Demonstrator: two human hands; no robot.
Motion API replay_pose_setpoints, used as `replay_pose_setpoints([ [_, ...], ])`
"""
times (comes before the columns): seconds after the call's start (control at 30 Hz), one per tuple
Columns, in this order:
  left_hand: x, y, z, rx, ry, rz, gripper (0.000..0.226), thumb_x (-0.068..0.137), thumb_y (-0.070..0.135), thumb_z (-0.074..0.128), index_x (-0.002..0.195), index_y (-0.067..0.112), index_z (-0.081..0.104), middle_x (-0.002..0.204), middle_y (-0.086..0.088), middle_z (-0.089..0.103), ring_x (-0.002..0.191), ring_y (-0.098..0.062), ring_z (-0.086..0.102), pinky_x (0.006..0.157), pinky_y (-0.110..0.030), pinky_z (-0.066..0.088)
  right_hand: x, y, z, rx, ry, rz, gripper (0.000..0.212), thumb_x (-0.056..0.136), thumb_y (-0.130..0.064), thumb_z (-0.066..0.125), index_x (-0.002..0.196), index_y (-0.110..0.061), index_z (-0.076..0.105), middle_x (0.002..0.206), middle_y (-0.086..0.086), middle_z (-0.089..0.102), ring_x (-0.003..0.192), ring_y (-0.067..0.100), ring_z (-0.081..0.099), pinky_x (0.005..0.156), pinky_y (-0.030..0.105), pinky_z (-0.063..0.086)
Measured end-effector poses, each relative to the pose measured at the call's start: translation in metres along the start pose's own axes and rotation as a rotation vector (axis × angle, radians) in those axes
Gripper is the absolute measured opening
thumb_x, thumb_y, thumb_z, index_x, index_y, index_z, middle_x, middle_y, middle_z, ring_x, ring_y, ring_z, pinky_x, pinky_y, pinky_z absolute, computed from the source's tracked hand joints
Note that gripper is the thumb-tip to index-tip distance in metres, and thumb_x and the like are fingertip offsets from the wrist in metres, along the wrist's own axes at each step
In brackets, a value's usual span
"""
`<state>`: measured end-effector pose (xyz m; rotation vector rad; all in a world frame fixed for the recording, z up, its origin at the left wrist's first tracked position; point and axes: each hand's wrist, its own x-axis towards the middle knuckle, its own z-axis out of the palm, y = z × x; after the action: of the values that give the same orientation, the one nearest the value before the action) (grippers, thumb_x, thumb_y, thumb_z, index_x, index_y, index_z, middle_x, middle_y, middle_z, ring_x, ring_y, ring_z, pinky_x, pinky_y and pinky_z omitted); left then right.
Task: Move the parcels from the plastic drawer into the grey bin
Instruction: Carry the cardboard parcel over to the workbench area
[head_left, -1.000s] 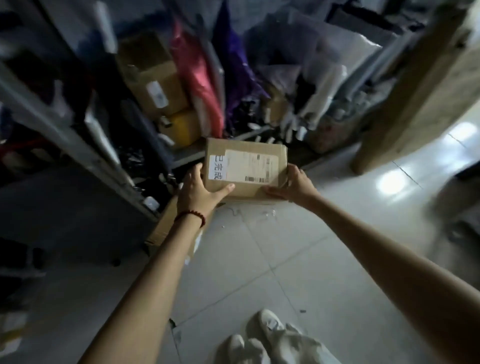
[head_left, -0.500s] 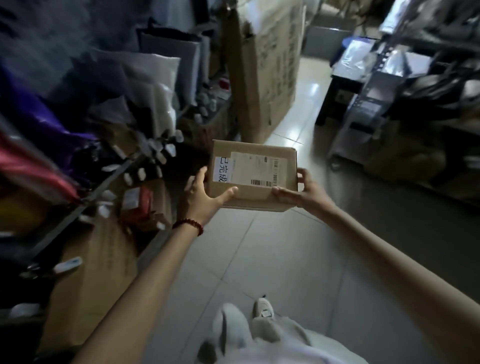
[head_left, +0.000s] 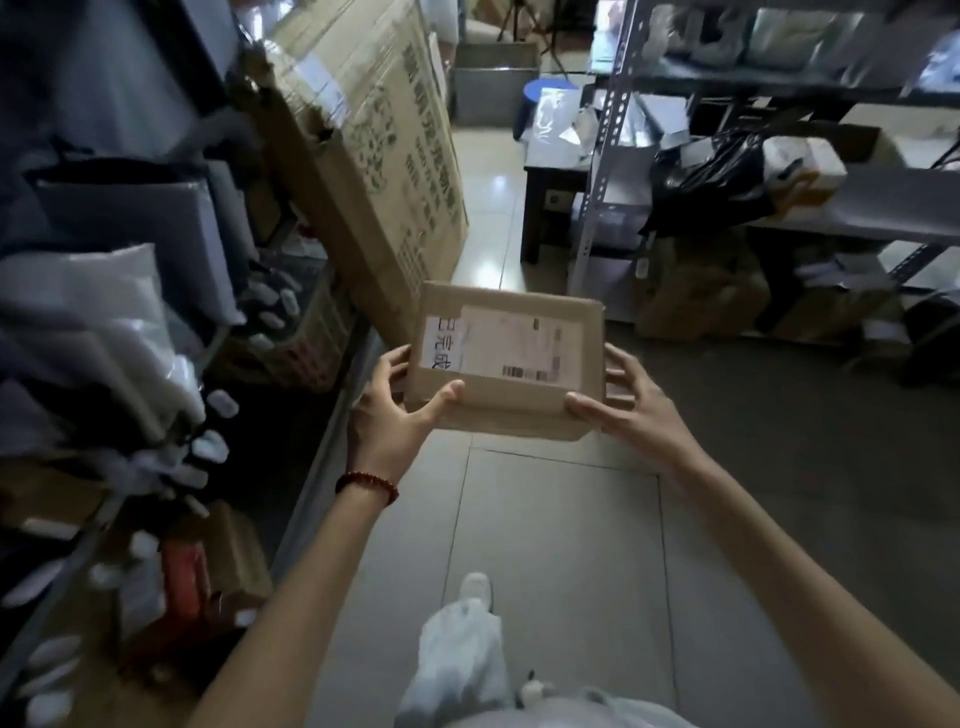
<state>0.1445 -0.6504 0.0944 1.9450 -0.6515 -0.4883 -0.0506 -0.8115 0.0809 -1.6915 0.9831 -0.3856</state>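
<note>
1. Since the earlier frames the view has swung along the aisle: a tall carton (head_left: 374, 156) now stands ahead on the left and a metal rack (head_left: 602, 156) on the right, while the parcel (head_left: 506, 358) stays between both hands.
2. It is carried label up, above the tiled floor (head_left: 561, 545).
3. The left hand (head_left: 395, 415) grips its left end, thumb on the near edge.
4. The right hand (head_left: 631, 410) clasps the right end, fingers spread along the side.
</note>
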Motion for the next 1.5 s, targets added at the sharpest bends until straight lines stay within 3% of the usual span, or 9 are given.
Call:
replay_pose_setpoints([
  [0.13, 0.068, 0.014, -0.006, -0.073, -0.061, 0.056, 0.062, 0.078, 0.028, 0.078, 0.132, 0.022, 0.048, 0.108, 0.018, 0.054, 0.094, 0.010, 0.052, 0.074, 0.001, 0.042, 0.054, -0.029, 0.007, -0.013, 0.085, 0.008, 0.081, 0.077, -0.042, 0.076, 0.145, -0.038, 0.033, 0.133, -0.007, 0.052, 0.113, 0.018, 0.059, 0.097, 0.043, 0.051],
  [0.27, 0.128, 0.020, -0.005, -0.093, -0.128, 0.034, 0.061, 0.079, 0.027, 0.076, 0.133, 0.024, 0.048, 0.112, 0.014, 0.056, 0.106, -0.007, 0.056, 0.077, -0.002, 0.046, 0.094, -0.042, 0.007, -0.028, 0.107, 0.037, 0.073, 0.082, -0.044, 0.069, 0.144, -0.041, 0.032, 0.131, -0.010, 0.052, 0.111, 0.015, 0.060, 0.100, 0.047, 0.049],
  [0.37, 0.167, 0.024, 0.004, -0.093, -0.167, 0.036, 0.061, 0.079, 0.028, 0.076, 0.134, 0.023, 0.050, 0.126, 0.005, 0.058, 0.116, -0.013, 0.056, 0.093, -0.019, 0.049, 0.123, -0.042, 0.000, -0.032, 0.112, 0.054, 0.072, 0.084, -0.045, 0.066, 0.147, -0.038, 0.031, 0.138, -0.005, 0.052, 0.113, 0.017, 0.060, 0.098, 0.050, 0.049],
  [0.47, 0.213, 0.032, 0.026, -0.099, -0.202, 0.033, 0.064, 0.079, 0.030, 0.075, 0.137, 0.023, 0.050, 0.132, 0.003, 0.057, 0.117, -0.015, 0.056, 0.098, -0.030, 0.049, 0.164, -0.046, -0.017, -0.020, 0.140, 0.060, 0.071, 0.085, -0.041, 0.066, 0.147, -0.038, 0.031, 0.133, -0.010, 0.051, 0.109, 0.013, 0.061, 0.100, 0.046, 0.049],
  [0.67, 0.301, 0.058, 0.076, -0.186, -0.253, -0.018, 0.048, 0.084, 0.022, 0.071, 0.129, 0.025, 0.056, 0.127, 0.000, 0.061, 0.109, -0.013, 0.062, 0.087, -0.024, 0.052, 0.252, -0.044, -0.060, 0.022, 0.183, 0.041, 0.068, 0.088, -0.033, 0.066, 0.147, -0.037, 0.032, 0.127, -0.014, 0.052, 0.098, 0.003, 0.060, 0.090, 0.027, 0.050],
  [0.87, 0.378, 0.105, 0.115, -0.164, -0.172, 0.010, 0.052, 0.084, 0.020, 0.072, 0.132, 0.023, 0.054, 0.125, 0.003, 0.060, 0.112, -0.012, 0.059, 0.091, -0.023, 0.050, 0.353, -0.056, -0.101, 0.066, 0.110, 0.019, 0.074, 0.085, -0.035, 0.069, 0.148, -0.039, 0.030, 0.138, -0.006, 0.052, 0.110, 0.012, 0.062, 0.098, 0.040, 0.051],
  [1.17, 0.495, 0.128, 0.140, -0.113, -0.062, -0.011, 0.068, 0.083, 0.019, 0.073, 0.142, 0.024, 0.041, 0.109, 0.023, 0.050, 0.105, 0.001, 0.047, 0.072, 0.005, 0.036, 0.512, -0.100, -0.109, 0.077, 0.046, -0.032, 0.073, 0.086, -0.031, 0.069, 0.148, -0.038, 0.030, 0.138, -0.006, 0.048, 0.112, 0.017, 0.058, 0.099, 0.039, 0.050],
  [1.3, 0.565, 0.121, 0.141, -0.097, -0.096, -0.040, 0.075, 0.080, 0.024, 0.075, 0.145, 0.026, 0.037, 0.118, 0.014, 0.050, 0.111, -0.003, 0.048, 0.092, -0.018, 0.039, 0.586, -0.115, -0.096, 0.058, 0.044, -0.048, 0.078, 0.083, -0.035, 0.072, 0.148, -0.039, 0.030, 0.141, -0.002, 0.048, 0.113, 0.019, 0.058, 0.098, 0.037, 0.050],
  [1.5, 0.671, 0.126, 0.122, -0.170, -0.069, 0.026, 0.070, 0.078, 0.026, 0.076, 0.138, 0.031, 0.040, 0.129, 0.011, 0.051, 0.119, -0.009, 0.051, 0.100, -0.027, 0.042, 0.684, -0.164, -0.079, 0.060, 0.085, -0.082, 0.070, 0.083, -0.033, 0.072, 0.141, -0.047, 0.034, 0.133, -0.006, 0.051, 0.103, 0.012, 0.060, 0.081, 0.025, 0.052],
])
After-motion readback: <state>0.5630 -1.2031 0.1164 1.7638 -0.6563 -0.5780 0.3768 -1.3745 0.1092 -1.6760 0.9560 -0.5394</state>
